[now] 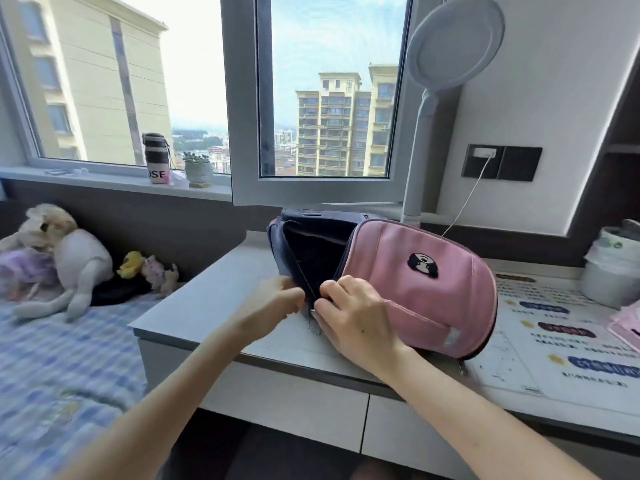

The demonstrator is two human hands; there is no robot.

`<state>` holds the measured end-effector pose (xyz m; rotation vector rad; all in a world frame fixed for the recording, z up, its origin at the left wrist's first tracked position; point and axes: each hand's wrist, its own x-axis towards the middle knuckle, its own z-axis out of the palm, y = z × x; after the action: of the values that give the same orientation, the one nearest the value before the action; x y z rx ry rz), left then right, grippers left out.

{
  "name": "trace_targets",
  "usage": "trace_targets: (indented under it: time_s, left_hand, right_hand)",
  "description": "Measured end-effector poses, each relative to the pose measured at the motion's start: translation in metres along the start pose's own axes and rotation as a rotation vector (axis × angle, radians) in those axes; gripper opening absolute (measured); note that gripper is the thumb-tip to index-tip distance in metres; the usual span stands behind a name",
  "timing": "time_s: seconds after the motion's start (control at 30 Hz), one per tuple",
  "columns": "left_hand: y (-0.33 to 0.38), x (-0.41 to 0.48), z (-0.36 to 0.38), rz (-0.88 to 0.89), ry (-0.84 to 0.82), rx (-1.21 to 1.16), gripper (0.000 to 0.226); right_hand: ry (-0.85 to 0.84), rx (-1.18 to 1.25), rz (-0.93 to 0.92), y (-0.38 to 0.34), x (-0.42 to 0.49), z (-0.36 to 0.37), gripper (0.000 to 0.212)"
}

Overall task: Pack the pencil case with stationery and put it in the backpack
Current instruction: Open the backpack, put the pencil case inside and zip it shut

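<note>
From the head camera, your backpack lies on its side on the desk, pink front panel to the right, navy body to the left and far, with the main compartment gaping dark between them. Your left hand is blurred, its fingers curled in at the navy edge of the opening, and it seems to pinch that edge. Your right hand has its fingers curled over the near edge of the pink panel, right by the zip. The two hands sit just beside each other across the seam. The pencil case is not in view, and you cannot tell from here whether it is already inside. Judge the bag as soft fabric with some padding: it should sag and fold rather than hold its shape, and it looks light, so it may slide on the smooth desk if you tug one side only. Hold it by the fabric edges on both sides of the zip, close to the teeth, and keep one hand bracing while the other pulls. As for writing, the pink panel carries a small cartoon patch with no letters. The bottle on the far sill shows "OSE". The printed sheet to the right is too blurred to read.
</note>
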<state>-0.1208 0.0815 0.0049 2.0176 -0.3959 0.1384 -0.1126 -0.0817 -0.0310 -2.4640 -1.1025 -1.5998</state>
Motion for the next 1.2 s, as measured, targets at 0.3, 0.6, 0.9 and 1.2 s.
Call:
trace_targets:
  time_s: [0.3,0.6,0.9,1.2]
  left_hand:
    - [-0.060,-0.008,0.046,0.326,0.197,0.443,0.109]
    - [-0.051,0.015,0.079,0.476,0.356,0.433,0.082]
    - [-0.057,0.023,0.047,0.556,0.332,0.504,0.047]
    - [-0.033,0.015,0.066,0.425,0.509,0.424,0.073]
  right_hand:
    - [-0.002,-0.111,-0.136,-0.007,-0.011,-0.014,0.019]
    - [0.087,-0.149,-0.011,-0.001,-0.007,-0.033,0.014]
    - [0.123,-0.114,0.321,0.022,0.050,-0.048,0.013]
    - [-0.271,0.333,0.423,0.023,0.049,-0.036,0.018]
